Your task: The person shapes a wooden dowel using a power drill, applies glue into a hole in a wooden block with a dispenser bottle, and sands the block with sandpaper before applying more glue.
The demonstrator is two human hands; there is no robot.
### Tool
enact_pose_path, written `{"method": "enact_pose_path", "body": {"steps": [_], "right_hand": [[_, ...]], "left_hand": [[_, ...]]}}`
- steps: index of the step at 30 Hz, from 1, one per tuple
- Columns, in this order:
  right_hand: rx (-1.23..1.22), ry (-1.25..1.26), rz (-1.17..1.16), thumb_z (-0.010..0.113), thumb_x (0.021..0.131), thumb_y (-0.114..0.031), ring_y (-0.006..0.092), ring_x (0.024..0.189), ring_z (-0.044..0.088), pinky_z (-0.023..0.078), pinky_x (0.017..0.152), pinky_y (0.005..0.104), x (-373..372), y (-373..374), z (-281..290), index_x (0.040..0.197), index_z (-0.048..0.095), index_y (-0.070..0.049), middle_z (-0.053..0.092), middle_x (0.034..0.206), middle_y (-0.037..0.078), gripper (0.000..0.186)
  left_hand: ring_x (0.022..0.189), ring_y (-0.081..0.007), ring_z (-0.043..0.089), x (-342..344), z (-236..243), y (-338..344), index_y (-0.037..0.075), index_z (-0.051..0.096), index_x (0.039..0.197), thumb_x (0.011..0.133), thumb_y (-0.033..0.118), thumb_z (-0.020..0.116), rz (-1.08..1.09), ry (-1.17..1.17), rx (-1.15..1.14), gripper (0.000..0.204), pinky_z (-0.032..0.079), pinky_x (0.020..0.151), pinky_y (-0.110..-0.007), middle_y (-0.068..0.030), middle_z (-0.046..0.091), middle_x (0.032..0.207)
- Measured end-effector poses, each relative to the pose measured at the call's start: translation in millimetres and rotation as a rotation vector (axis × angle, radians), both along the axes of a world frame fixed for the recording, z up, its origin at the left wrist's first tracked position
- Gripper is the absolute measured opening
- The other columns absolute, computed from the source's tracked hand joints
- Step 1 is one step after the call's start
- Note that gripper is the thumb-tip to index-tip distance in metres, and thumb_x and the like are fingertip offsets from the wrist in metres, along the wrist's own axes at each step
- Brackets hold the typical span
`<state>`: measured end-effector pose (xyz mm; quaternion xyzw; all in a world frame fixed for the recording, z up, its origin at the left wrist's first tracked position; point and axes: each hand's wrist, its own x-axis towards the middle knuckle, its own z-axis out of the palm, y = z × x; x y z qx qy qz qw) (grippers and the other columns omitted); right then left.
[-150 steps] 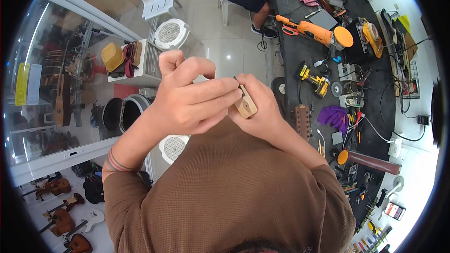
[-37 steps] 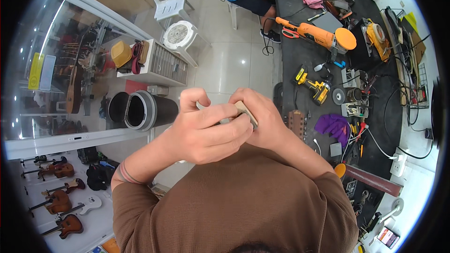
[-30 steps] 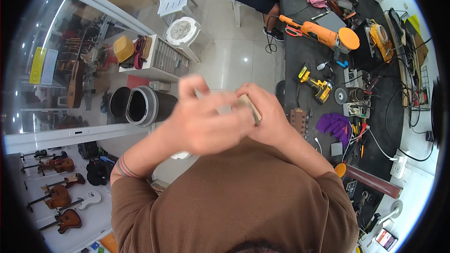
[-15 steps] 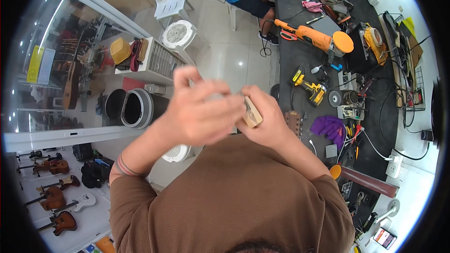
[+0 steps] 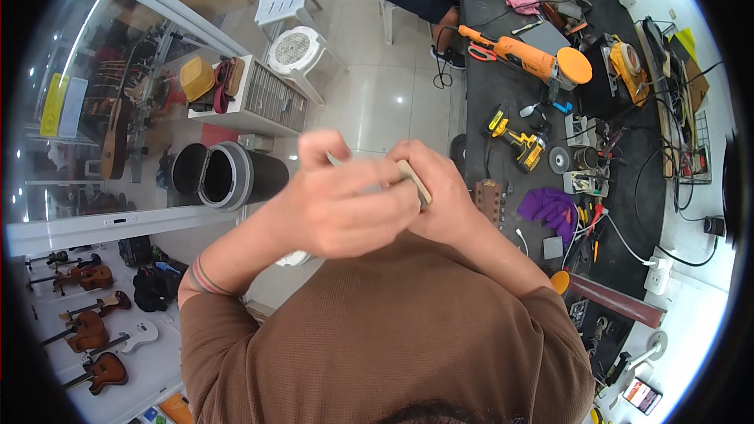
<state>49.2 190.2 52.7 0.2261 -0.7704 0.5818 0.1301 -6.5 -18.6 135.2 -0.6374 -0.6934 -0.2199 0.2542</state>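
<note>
Two hands meet close under the camera, above the brown-shirted chest, and everything else is placed from them. Far to their left, behind glass, stringed instruments [image 5: 86, 330] hang and lean in a display. Nearer on that side a black round bin [image 5: 224, 177] lies with its mouth toward the camera; its inside looks dark and I cannot tell what it holds. Above the bin a white drawer unit [image 5: 263, 94] carries a yellow tub [image 5: 196, 77] on its top; the tub's contents are hidden. The left hand [image 5: 338, 204] is curled over, fingers wrapped across the front of the other hand, so whether it grips anything itself cannot be told. The right hand [image 5: 440, 196], touching it, is closed on a small pale wooden block [image 5: 414, 180], pinched at its edge between fingers and thumb, with only a thin slice of it showing. Judging by that shallow pinch and the overlapping fingers, the block could slip free and drop to the tiled floor, or a finger could be scraped if the hands rub hard against each other. To the right of the hands runs a dark workbench [image 5: 503, 102] crowded with an orange polisher [image 5: 526, 55], a yellow drill [image 5: 514, 137] and a purple cloth [image 5: 550, 208].
</note>
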Motion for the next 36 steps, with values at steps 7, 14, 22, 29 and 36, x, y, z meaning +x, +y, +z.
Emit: {"method": "enact_pose_path", "body": {"steps": [7, 14, 22, 29, 36], "right_hand": [[-0.024, -0.050, -0.081, 0.083, 0.084, -0.007, 0.0427, 0.095, 0.072, 0.058, 0.080, 0.0485, 1.9, -3.4, 1.0, 0.119, 0.061, -0.007, 0.070, 0.102, 0.016, 0.041], [-0.036, -0.021, -0.054, 0.085, 0.085, -0.008, 0.0421, 0.096, 0.072, 0.057, 0.081, 0.0487, 1.9, -3.9, 5.2, 0.118, 0.062, -0.007, 0.070, 0.102, 0.015, 0.041], [-0.021, -0.039, -0.047, 0.087, 0.085, -0.010, 0.0432, 0.099, 0.072, 0.057, 0.084, 0.0498, 6.1, -1.3, -2.6, 0.118, 0.063, -0.008, 0.070, 0.105, 0.015, 0.040], [-0.046, -0.074, -0.069, 0.085, 0.087, -0.007, 0.0416, 0.097, 0.072, 0.058, 0.083, 0.0482, 6.1, 0.6, -1.0, 0.117, 0.062, -0.008, 0.071, 0.103, 0.015, 0.037], [-0.018, -0.060, -0.099, 0.083, 0.087, -0.002, 0.0382, 0.091, 0.073, 0.059, 0.083, 0.0442, 10.9, -6.2, 2.4, 0.116, 0.063, -0.007, 0.072, 0.103, 0.013, 0.036]], "left_hand": [[0.093, -0.0199, 0.070, -25.4, 13.6, -8.1, 0.014, 0.085, 0.099, 0.067, 0.006, 0.086, 0.189, -0.008, 0.073, 0.032, 0.035, 0.089, -0.043, 0.0045, 0.082, 0.111], [0.093, -0.0185, 0.071, 10.8, -7.2, -1.8, 0.014, 0.086, 0.097, 0.065, 0.015, 0.081, 0.045, -0.004, 0.048, 0.032, 0.033, 0.086, -0.042, 0.0047, 0.081, 0.112], [0.095, -0.0215, 0.068, -7.0, -7.9, -0.9, 0.015, 0.086, 0.097, 0.064, 0.022, 0.083, 0.134, 0.007, 0.048, 0.034, 0.032, 0.091, -0.048, 0.0069, 0.082, 0.111], [0.095, -0.0206, 0.065, -25.7, 9.2, -11.7, 0.013, 0.083, 0.103, 0.075, 0.011, 0.079, 0.143, -0.033, 0.054, 0.028, 0.037, 0.092, -0.046, 0.0026, 0.080, 0.109], [0.096, -0.0147, 0.069, -57.7, -34.5, -44.5, 0.003, 0.075, 0.114, 0.112, 0.011, 0.068, 0.456, -1.310, 0.891, 0.011, 0.057, 0.085, -0.032, -0.0048, 0.074, 0.114]]}}
